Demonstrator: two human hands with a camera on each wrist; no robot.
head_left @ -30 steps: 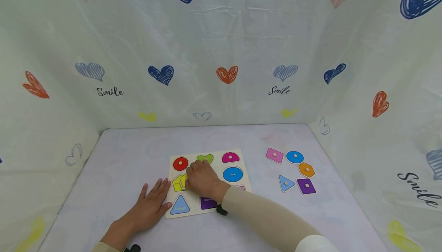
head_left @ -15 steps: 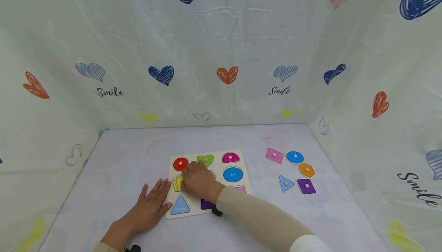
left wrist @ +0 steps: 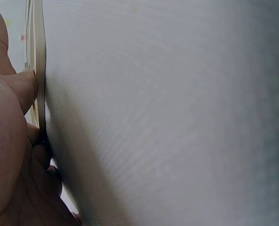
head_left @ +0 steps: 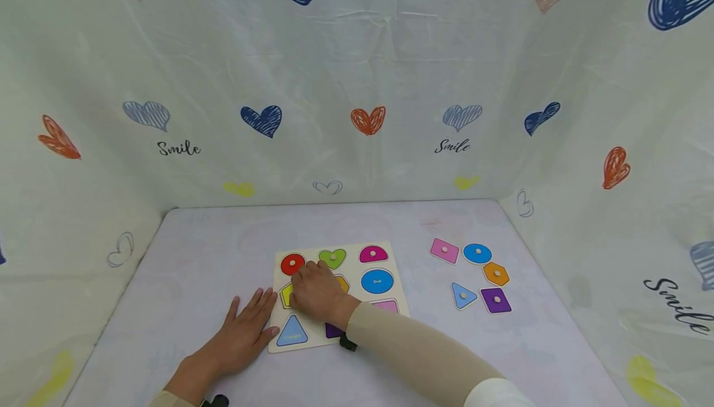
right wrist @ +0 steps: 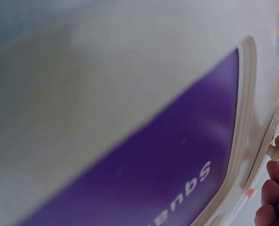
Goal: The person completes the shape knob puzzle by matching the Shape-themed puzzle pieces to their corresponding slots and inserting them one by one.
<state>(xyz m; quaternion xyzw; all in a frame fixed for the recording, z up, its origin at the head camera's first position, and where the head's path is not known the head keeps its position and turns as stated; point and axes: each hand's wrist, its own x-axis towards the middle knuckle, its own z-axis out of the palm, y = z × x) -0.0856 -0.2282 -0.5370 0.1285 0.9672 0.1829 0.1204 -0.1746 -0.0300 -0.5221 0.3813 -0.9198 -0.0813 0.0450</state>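
Note:
A pale wooden shape puzzle board [head_left: 357, 258] lies on the table. My right hand [head_left: 320, 295] is over its left-middle part, thumb and fingertips pinching the small knob [right wrist: 273, 152] of a yellow pentagon puzzle piece [head_left: 286, 295]; the hand covers most of that piece. Seen from the right wrist, the piece stands edge-on close to the board, beyond the purple square recess [right wrist: 195, 136]. My left hand [head_left: 237, 336] rests flat with fingers spread, its fingertips and thumb at the board's left edge [left wrist: 39, 70]. Red circle [head_left: 292, 264], green heart [head_left: 332, 258] and magenta semicircle [head_left: 373, 254] pieces sit in the board's back row.
Right of the board lie loose knobbed pieces: a pink rectangle [head_left: 444, 251], blue oval [head_left: 477, 253], orange hexagon [head_left: 496, 274], blue triangle [head_left: 463, 296] and purple square [head_left: 496, 300]. Blue oval [head_left: 377, 281] and blue triangle [head_left: 292, 331] recesses show on the board. A heart-printed curtain surrounds the table.
My right hand has moved slightly left with the yellow pentagon piece, which now covers more of the pentagon recess. An orange-yellow recess shows behind the hand. The left hand has stayed put.

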